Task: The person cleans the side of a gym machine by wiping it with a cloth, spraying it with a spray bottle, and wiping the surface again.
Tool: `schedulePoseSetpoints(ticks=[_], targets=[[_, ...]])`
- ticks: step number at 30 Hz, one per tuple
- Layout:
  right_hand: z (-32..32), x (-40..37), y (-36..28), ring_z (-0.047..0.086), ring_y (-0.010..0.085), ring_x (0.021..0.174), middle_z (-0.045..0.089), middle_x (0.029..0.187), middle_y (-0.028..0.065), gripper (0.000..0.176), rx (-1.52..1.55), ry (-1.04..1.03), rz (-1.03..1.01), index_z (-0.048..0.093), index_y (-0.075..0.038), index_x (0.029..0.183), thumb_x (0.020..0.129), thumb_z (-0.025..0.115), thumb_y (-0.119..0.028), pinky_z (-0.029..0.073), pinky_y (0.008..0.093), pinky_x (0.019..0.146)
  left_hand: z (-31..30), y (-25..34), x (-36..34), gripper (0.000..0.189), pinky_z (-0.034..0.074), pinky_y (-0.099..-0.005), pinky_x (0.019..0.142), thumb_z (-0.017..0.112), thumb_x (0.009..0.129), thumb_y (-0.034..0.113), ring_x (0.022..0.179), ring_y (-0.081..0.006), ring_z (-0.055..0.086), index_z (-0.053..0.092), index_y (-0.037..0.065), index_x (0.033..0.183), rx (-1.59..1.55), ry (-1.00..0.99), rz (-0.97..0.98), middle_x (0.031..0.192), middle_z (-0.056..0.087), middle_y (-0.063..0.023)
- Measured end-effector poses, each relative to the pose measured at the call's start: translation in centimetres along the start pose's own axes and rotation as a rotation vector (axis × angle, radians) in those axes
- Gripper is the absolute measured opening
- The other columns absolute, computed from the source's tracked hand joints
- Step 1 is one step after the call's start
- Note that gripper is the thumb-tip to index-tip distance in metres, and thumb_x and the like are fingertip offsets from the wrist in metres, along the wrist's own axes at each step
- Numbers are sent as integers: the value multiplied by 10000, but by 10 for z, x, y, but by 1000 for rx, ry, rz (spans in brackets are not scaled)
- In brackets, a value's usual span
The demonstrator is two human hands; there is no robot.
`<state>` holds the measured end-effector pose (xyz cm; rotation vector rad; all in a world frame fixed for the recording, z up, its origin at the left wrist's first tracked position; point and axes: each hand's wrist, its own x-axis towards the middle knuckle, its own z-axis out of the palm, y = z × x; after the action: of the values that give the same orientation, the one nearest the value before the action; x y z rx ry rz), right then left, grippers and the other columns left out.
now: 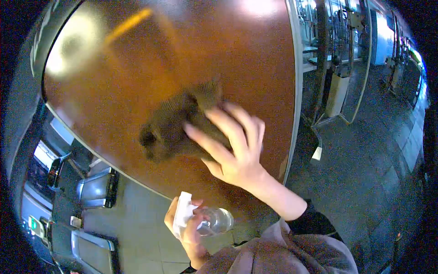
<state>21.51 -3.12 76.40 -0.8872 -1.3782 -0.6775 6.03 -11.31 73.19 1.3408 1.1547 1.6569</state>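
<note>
Surface: a brown glossy table point(137, 59) fills the upper left of the view, with a pale metal edge strip down its right side. Bright glare patches lie on the top towards its far edge.

Room: grey tiled floor point(374, 164) lies right of and below the table. Metal frames point(360, 59) stand at upper right, their detail too small to read. Grey seats point(96, 188) stand on the floor below the table's left edge. A pale bin point(336, 95) stands near the frames, just past the table's right edge.

Cloth point(171, 128): dark, bunched, lying on the table near its middle.

Right hand point(235, 153): laid flat on the cloth's right part, fingers spread wide and pressing down, not closed around it. It hides that part of the cloth.

Left hand point(189, 233): held low off the table's near edge, over the floor, wrapped around a clear bottle point(218, 221) lying sideways in the grip. A white tissue point(182, 212) is held against the bottle's left end under the same fingers.
</note>
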Motion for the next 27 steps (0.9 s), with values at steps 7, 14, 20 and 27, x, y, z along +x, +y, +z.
schedulePoseSetpoints(ticks=[7,14,20,27], targets=[[-7,-39,74,446,378,1104,473,1223,184,446,-97,176,240,539,-60,1201,768,596,-155,346,466,938,-35,-27,-7,375,506,-270,479,631,632,211,534,-180,592,585,-108,824,38,-78,-7,726,567,-118],[0,40,18,445,274,1102,490,1214,61,497,-123,96,132,529,-224,1235,752,639,-262,361,447,810,-37,-34,-7,370,482,-286,462,596,600,156,531,-193,593,569,-116,850,84,-96,-35,718,577,-138],[-12,-111,33,511,267,1058,514,1234,75,464,-126,-88,183,613,-177,1121,659,642,-177,361,444,844,-47,-41,-11,345,486,-289,481,584,591,117,538,-204,601,566,-112,848,35,-117,-74,699,589,-146],[-11,-21,85,471,340,1105,497,1228,161,360,-173,205,512,545,-68,1179,846,580,-198,371,437,904,-67,-50,-27,310,489,-291,462,558,642,98,534,-191,599,569,-114,868,214,-175,-130,708,599,-139]])
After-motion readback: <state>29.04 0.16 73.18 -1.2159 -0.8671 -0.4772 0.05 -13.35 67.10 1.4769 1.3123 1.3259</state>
